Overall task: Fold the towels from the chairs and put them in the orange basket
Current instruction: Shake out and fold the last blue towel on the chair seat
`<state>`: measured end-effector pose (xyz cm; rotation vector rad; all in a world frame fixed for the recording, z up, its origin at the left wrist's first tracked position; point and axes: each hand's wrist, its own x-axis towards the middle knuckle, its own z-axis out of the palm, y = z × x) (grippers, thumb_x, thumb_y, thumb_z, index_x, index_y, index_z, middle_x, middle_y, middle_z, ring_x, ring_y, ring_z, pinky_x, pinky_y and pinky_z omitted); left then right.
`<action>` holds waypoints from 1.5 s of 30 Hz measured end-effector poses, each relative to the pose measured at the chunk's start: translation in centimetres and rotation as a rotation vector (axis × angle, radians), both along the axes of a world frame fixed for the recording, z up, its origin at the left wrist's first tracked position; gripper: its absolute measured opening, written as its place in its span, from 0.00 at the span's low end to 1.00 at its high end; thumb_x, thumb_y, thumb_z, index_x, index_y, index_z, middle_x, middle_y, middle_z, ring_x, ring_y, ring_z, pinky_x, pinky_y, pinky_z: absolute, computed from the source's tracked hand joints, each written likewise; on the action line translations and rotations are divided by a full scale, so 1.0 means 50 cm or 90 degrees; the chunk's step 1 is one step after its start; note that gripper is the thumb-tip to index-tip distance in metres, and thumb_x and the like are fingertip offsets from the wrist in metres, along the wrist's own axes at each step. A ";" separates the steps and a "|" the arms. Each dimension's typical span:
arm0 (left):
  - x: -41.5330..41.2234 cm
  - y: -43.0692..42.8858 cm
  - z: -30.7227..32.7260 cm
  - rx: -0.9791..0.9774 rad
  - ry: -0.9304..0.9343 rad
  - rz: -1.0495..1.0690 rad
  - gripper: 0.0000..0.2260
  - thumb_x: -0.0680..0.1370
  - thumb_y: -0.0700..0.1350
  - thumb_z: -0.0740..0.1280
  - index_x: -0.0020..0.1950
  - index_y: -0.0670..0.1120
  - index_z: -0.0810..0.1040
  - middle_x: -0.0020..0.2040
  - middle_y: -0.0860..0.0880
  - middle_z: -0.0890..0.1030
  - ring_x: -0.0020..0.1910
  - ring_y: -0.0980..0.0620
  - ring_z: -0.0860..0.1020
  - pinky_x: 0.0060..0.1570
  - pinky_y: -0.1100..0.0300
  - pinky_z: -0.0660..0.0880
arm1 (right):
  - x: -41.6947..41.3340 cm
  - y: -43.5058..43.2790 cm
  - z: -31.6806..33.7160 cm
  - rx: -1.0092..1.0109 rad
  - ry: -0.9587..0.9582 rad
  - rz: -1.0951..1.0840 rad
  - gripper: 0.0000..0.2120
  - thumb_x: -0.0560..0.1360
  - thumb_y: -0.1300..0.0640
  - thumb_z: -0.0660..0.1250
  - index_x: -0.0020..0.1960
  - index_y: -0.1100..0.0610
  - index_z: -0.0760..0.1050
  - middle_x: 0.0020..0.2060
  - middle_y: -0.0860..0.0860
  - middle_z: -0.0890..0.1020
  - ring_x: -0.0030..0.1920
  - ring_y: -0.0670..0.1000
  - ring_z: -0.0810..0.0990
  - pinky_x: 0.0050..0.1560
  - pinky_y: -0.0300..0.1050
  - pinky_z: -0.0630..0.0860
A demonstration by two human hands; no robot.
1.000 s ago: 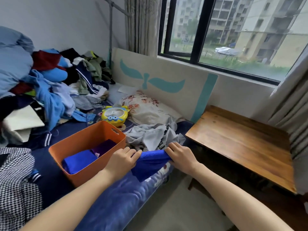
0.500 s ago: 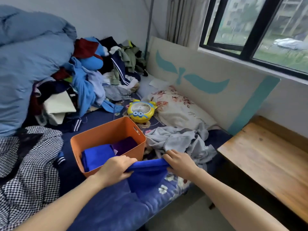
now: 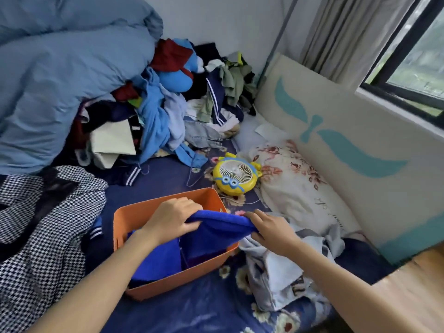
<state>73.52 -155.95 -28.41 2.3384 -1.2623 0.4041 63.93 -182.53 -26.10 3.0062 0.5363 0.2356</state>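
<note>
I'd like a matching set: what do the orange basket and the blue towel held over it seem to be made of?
The orange basket is probably moulded plastic, matt: smooth, stiff, evenly coloured walls. The blue towel looks like plush microfibre or terry: a fuzzy, dull nap, sagging between the left hand and right hand gripping it.

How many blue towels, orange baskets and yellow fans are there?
Blue towels: 2 (held towel, folded towel in the basket)
Orange basket: 1
Yellow fan: 1
Total: 4
</note>
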 end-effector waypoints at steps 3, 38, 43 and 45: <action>0.059 -0.001 -0.018 0.031 0.041 0.037 0.12 0.68 0.53 0.59 0.42 0.49 0.79 0.36 0.55 0.80 0.35 0.55 0.77 0.38 0.67 0.67 | 0.075 0.003 -0.010 0.022 0.067 -0.013 0.19 0.70 0.51 0.57 0.57 0.56 0.76 0.44 0.50 0.81 0.40 0.50 0.82 0.29 0.39 0.74; 0.070 -0.108 -0.439 0.452 0.335 0.180 0.23 0.48 0.49 0.82 0.39 0.45 0.81 0.47 0.45 0.83 0.50 0.45 0.81 0.44 0.55 0.78 | 0.333 0.062 -0.435 -0.438 0.518 0.233 0.10 0.77 0.63 0.59 0.55 0.58 0.77 0.49 0.52 0.82 0.57 0.57 0.76 0.74 0.57 0.44; 0.069 -0.128 -0.450 0.575 0.428 0.127 0.23 0.77 0.45 0.64 0.70 0.41 0.64 0.76 0.39 0.54 0.76 0.41 0.49 0.72 0.46 0.49 | 0.322 0.071 -0.451 -0.535 0.561 0.243 0.15 0.79 0.56 0.57 0.65 0.56 0.71 0.64 0.56 0.73 0.68 0.59 0.66 0.74 0.59 0.44; 0.064 -0.133 -0.458 0.635 0.475 0.124 0.25 0.78 0.51 0.61 0.72 0.43 0.61 0.77 0.40 0.49 0.76 0.41 0.45 0.72 0.44 0.45 | 0.311 0.073 -0.453 -0.542 0.585 0.236 0.17 0.80 0.54 0.55 0.67 0.56 0.69 0.68 0.58 0.69 0.69 0.59 0.63 0.74 0.59 0.45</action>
